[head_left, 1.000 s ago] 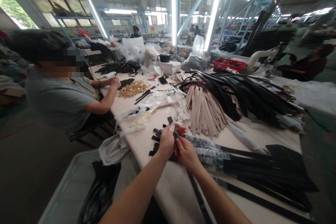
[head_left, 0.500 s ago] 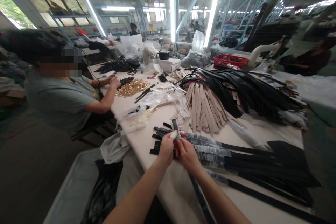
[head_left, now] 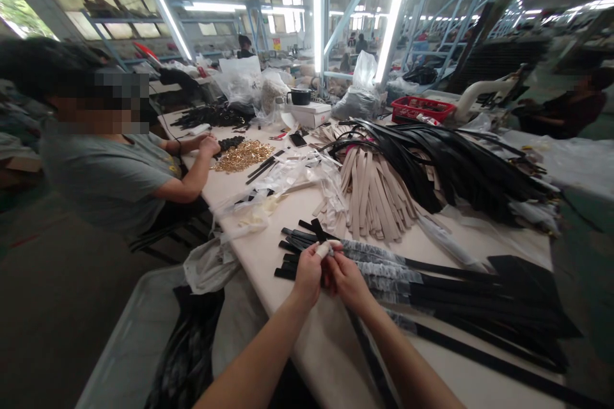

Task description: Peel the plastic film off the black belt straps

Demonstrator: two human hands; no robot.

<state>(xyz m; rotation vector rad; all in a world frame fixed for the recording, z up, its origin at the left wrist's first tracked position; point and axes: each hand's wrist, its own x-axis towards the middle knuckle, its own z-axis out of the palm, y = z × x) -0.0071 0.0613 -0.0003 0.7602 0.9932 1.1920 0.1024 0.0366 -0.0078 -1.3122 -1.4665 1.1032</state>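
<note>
My left hand [head_left: 308, 271] and my right hand [head_left: 344, 278] meet over the table, both closed on one black strap [head_left: 318, 229]. The strap's dark end sticks up past my fingertips, and its other part hangs down beneath my right forearm. Pale wrapping covers some of my left fingers. Bunched clear film shows at the pinch. Right beside my hands lie several black straps [head_left: 460, 294] with crinkled clear film [head_left: 384, 268] around them, their bare ends pointing left.
Beige strips [head_left: 374, 195] and a heap of black straps [head_left: 455, 166] lie beyond my hands. A person [head_left: 110, 160] sits at the left near gold hardware [head_left: 244, 156]. A grey bin [head_left: 119, 332] stands below the table's left edge. A red basket [head_left: 422, 108] is farther back.
My hands have shifted slightly right. The strap end above my fingers now looks bare and black and tilts more to the left; before, it looked greyish and filmed.
</note>
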